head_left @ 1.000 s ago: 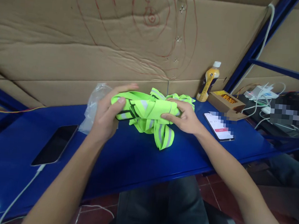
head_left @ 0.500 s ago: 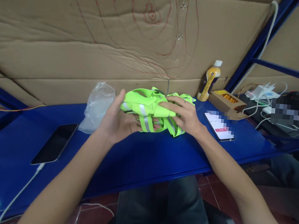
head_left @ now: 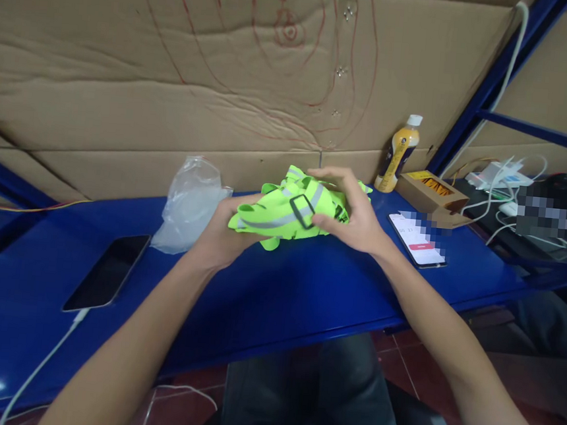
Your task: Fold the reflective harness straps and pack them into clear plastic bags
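1. Landmark: the bottle (head_left: 400, 153). The strap bundle (head_left: 278, 217), bright green with grey bands, is to the bottle's left and nearer the person. Contact between its underside and the tabletop (head_left: 275, 304) cannot be confirmed.
2. Left hand (head_left: 225, 234): holds the bundle end farthest from the bottle. Its fingers run behind the webbing; their exact closure cannot be told.
3. Right hand (head_left: 357, 216): grips the bundle end closest to the bottle, thumb on the near face beside the black buckle (head_left: 298, 216), fingers curved over the far side.
4. Handling (judged): light, soft and limp; not fragile. Loose loops may slip out or snag at the buckle. Hold both ends, with thumbs pressing the folded layers flat.
5. Limits: the cardboard wall (head_left: 222, 121) stands behind the bottle; the lit phone (head_left: 415, 240) lies on its near side, the carton (head_left: 426, 195) just right.
6. Room: widest well left of the bottle and nearer the person, from the bundle to the tabletop's front edge. The plastic bag (head_left: 188, 204), farther left, bounds that side.
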### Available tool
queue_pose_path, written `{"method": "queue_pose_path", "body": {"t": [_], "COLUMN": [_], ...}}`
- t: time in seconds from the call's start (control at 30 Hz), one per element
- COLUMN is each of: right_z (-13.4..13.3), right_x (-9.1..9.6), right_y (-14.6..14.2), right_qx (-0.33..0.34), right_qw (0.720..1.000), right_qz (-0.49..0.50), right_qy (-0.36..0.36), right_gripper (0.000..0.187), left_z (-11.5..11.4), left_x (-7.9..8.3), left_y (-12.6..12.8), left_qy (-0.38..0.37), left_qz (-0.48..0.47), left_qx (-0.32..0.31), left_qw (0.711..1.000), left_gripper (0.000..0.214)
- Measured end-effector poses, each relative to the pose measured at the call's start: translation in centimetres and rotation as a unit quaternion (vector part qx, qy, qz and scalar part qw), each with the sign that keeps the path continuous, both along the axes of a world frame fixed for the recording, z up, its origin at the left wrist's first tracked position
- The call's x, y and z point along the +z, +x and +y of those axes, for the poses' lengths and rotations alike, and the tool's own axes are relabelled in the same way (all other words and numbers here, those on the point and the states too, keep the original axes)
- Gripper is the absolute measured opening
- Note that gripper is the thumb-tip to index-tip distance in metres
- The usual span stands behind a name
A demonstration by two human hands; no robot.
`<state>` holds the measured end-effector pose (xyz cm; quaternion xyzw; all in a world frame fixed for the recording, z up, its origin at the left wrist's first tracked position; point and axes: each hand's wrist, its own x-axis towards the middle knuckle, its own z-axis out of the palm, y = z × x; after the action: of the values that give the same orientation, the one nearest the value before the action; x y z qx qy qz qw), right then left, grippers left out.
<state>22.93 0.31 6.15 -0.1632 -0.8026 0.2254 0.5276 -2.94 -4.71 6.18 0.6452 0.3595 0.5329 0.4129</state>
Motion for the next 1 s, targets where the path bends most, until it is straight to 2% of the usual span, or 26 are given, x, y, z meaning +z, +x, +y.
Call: {"method": "queue_pose_path", "body": {"t": [0.1,0.23,0.3,0.4,0.43,0.5,0.6,0.67,0.7,0.77,0.87,0.93,1.0], "right_z": [0.6,1.2,1.3,1.4,1.3,0.9,-0.2,-1.1,-1.5,-2.0,-2.0,-1.9,-1.7], "right_x": [-0.1,-0.9,-1.1,-0.8,-0.6,-0.4,-0.6,-1.2,-1.5,-2.0,-2.0,-1.7,-1.4], "right_y": [0.5,0.6,0.6,0.7,0.7,0.4,-0.8,-2.0,-2.5,-3.4,-3.6,-3.3,-3.0], "right_qx": [0.008,0.06,0.065,0.014,-0.011,-0.048,-0.037,-0.01,0.001,0.014,0.028,0.041,0.05], "right_qw": [0.995,0.99,0.991,0.997,0.998,0.998,0.999,1.0,1.0,0.999,0.996,0.994,0.992], "right_qz": [-0.104,-0.117,-0.093,-0.04,-0.021,0.013,0.008,-0.006,-0.004,0.01,0.01,-0.01,-0.036], "right_qy": [0.007,-0.052,-0.065,-0.06,-0.052,-0.03,-0.003,0.014,0.024,0.049,0.085,0.102,0.112], "right_gripper": [0.071,0.064,0.057,0.054,0.054,0.053,0.049,0.045,0.043,0.04,0.036,0.034,0.037], "left_z": [-0.3,-0.5,-0.5,-0.7,-0.9,-1.4,-1.9,-1.8,-1.6,-1.0,-0.5,-0.5,-0.7], "left_x": [0.2,0.7,1.1,1.9,2.0,2.0,1.0,-0.1,-0.5,-1.3,-1.5,-1.2,-0.9], "left_y": [-0.1,-0.2,-0.5,-1.0,-0.9,-0.2,2.0,3.4,3.8,4.0,3.6,3.5,3.7], "left_qy": [0.076,0.097,0.116,0.124,0.129,0.157,0.194,0.16,0.126,0.036,-0.08,-0.121,-0.138], "left_qz": [0.087,0.143,0.186,0.196,0.172,0.133,0.143,0.098,0.05,-0.052,-0.133,-0.141,-0.145], "left_qx": [0.007,-0.014,-0.017,-0.01,0.001,0.04,0.13,0.184,0.182,0.117,-0.017,-0.042,-0.023], "left_qw": [0.993,0.985,0.976,0.973,0.977,0.978,0.962,0.965,0.974,0.991,0.988,0.982,0.98], "left_gripper": [0.041,0.039,0.054,0.085,0.085,0.07,0.047,0.038,0.038,0.043,0.06,0.064,0.059]}}
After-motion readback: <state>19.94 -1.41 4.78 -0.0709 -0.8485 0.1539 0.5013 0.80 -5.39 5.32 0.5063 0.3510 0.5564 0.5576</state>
